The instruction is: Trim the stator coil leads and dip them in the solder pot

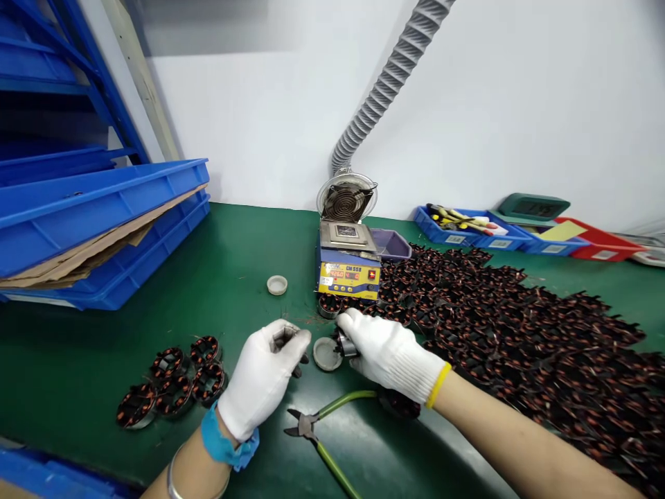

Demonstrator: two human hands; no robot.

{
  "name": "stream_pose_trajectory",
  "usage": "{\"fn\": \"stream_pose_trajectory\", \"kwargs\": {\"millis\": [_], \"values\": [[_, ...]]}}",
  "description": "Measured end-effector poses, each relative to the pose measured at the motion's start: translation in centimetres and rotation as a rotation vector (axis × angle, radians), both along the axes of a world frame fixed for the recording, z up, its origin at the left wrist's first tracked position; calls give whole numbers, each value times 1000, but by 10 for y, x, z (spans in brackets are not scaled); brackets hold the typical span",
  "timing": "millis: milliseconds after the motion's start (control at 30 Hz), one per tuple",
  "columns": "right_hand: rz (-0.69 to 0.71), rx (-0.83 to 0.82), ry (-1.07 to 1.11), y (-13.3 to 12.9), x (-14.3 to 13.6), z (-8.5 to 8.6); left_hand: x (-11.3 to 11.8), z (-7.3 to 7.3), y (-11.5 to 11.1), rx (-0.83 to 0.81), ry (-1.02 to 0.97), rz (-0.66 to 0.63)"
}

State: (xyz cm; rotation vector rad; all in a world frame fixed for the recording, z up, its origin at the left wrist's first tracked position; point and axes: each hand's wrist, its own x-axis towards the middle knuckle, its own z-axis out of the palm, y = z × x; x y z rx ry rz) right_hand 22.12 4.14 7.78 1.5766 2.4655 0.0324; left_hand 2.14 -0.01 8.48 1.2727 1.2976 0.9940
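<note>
Five copper-wound parts sit left of the gloved left hand, its fingers curled together; whether they pinch anything cannot be told. Green-handled cutters lie spread on the near side, between the hands. Beyond them a shallow dish stands beside the metal-rimmed part grasped in the gloved right hand. Farther right spreads a dense batch of similar parts; by the layout, five appear set apart, with far more left.

A smooth green tabletop was backed by a plain white wall; at far left, a blue shelving rack was seen.
</note>
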Motion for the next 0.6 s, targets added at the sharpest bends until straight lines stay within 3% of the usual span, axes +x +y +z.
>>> {"fn": "stream_pose_trajectory", "kwargs": {"millis": [200, 400, 600], "values": [[-77, -25, 96, 7, 9, 0, 3, 4, -3, 16, -11, 11], [60, 72, -61, 0, 4, 1, 2, 3, -3, 46, -16, 0], [90, 88, -154, 1, -1, -2, 2, 4, -5, 62, -12, -1]]}}
